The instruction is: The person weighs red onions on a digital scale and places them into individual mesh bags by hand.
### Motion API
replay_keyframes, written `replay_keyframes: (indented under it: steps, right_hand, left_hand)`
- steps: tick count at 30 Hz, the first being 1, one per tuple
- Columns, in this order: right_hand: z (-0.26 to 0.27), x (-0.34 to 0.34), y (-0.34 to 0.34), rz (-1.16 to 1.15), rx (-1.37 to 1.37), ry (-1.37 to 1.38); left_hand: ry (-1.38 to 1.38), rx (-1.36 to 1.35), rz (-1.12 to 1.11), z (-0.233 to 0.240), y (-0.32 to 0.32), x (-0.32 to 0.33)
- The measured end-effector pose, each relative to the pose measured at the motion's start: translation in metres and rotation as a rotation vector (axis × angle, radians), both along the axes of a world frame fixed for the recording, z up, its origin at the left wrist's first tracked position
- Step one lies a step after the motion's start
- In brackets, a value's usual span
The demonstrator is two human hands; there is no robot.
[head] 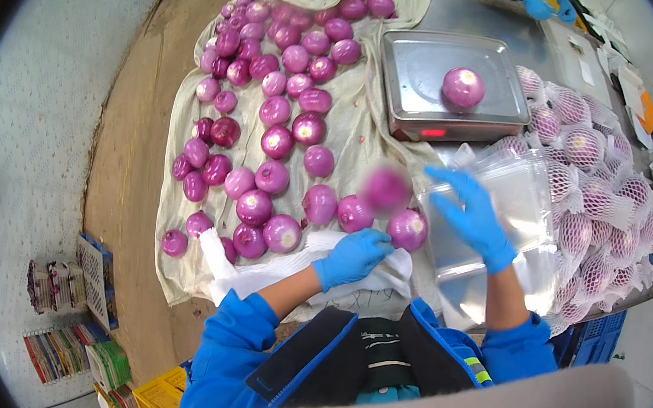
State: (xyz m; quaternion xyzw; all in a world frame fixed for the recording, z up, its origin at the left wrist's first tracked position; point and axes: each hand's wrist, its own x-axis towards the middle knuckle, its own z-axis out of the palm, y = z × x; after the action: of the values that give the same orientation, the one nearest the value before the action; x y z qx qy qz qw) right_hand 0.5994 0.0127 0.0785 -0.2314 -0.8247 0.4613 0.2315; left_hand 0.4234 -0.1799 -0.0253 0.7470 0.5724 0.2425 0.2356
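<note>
My left hand, in a blue glove, lies over a strip of white cloth-like material. Its fingertips are close to a red onion; whether they grip anything cannot be told. My right hand, also gloved in blue, is raised over a stack of clear plastic bags, fingers spread and nothing held. Left of its fingertips, a blurred red onion appears near the other onions. Many loose red onions cover a pale woven sheet. A single onion sits on the metal scale pan.
Netted onions are piled at the right, beside the bags. The scale's red display is lit. Across the table, another person's gloved hands show. A yellow crate stands on the floor at lower left, and a blue crate is below the table's right side.
</note>
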Motion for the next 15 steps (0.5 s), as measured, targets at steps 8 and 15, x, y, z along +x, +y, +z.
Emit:
replay_keyframes:
  steps: [8, 15]
  right_hand:
    - [-0.024, 0.056, -0.056, -0.389, -0.355, 0.361]
    - [-0.015, 0.093, -0.056, -0.549, -0.920, 0.568]
  left_hand:
    - [-1.125, -0.422, 0.301, 0.088, 0.052, 0.077]
    - [-1.719, -0.626, 0.256, 0.074, 0.084, 0.119]
